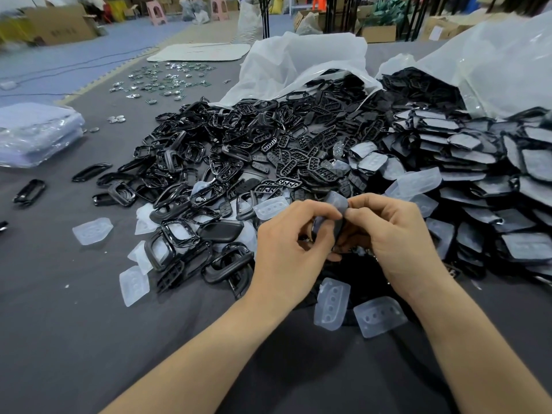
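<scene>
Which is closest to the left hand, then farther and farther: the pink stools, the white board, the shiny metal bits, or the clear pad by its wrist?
1. Clear pad, beside the left hand's wrist.
2. Metal bits, past the black pile, left.
3. White board, just behind them.
4. Pink stools, far back.

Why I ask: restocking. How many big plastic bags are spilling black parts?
2. The centre bag lies at top centre, the right bag at top right. More may sit out of view.
</scene>
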Motion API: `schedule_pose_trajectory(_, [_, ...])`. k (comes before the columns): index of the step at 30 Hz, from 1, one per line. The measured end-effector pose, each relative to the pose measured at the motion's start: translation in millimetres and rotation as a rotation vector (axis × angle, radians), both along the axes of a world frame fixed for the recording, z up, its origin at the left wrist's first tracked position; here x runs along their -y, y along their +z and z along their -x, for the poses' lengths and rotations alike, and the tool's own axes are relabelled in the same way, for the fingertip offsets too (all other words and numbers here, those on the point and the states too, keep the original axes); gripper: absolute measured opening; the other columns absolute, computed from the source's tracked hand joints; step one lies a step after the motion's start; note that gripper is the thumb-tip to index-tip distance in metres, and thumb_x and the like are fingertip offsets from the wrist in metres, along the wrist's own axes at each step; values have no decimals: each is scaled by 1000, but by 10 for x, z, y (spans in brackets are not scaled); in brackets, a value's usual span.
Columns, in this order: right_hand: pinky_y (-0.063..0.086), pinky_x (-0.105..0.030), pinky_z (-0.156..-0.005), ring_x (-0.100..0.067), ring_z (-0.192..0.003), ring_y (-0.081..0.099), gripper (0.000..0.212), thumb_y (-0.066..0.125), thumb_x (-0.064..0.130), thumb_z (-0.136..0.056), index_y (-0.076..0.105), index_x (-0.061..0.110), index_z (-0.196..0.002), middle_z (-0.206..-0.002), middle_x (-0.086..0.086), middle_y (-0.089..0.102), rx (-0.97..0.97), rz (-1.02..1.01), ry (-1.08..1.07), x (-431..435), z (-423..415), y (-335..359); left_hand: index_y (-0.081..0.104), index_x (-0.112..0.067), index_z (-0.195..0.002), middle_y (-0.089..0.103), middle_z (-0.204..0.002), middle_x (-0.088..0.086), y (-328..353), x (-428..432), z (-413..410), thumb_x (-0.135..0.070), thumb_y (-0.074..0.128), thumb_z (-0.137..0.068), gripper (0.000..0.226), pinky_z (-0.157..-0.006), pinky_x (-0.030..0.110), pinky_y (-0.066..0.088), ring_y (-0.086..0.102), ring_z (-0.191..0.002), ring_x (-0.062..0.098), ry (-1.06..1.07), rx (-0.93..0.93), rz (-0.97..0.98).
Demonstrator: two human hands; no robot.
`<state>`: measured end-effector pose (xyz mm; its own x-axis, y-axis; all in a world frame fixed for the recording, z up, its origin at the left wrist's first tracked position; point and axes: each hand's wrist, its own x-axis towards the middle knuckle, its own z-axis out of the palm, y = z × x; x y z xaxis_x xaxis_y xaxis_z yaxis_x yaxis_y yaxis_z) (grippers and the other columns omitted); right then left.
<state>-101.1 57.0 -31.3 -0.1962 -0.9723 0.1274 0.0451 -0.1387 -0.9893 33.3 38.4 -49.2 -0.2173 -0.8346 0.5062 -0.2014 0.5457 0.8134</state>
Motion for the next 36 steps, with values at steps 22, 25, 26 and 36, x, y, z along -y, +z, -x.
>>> schedule_pose_trajectory(22, [53,-22,-55,-17,-56,63,22,58,0,-88,71,11,-73,-63,-7,66,105,43,119,-6,31,10,61,-31,-84,63,-65,-3,34,18,-39,-12,63,-87,19,-46,24,49,62,-49,16,-180,-216,-262])
schedule_pose_trajectory(25, [53,-21,-56,-14,-55,63,9,62,4,-84,67,7,-78,-62,-3,67,61,33,104,-10,19,15,60,-30,-88,63,-70,-2,37,19,-39,-9,63,-88,21,-46,24,49,62,-50,17,-174,-214,-261])
schedule_pose_trajectory(26, [53,-21,-56,-13,-56,63,9,62,4,-85,67,6,-78,-62,-2,67,43,30,96,-8,19,10,60,-30,-92,64,-75,-2,38,22,-36,-7,64,-89,23,-46,24,49,62,-50,18,-172,-213,-259])
schedule_pose_trajectory(36, [49,-22,-51,-15,-53,60,18,62,9,-89,67,12,-73,-59,-2,65,-26,6,-113,5,41,-23,66,-21,-100,64,-68,2,-17,24,-20,-7,58,-94,17,-55,22,55,67,-58,17,-97,-150,-179])
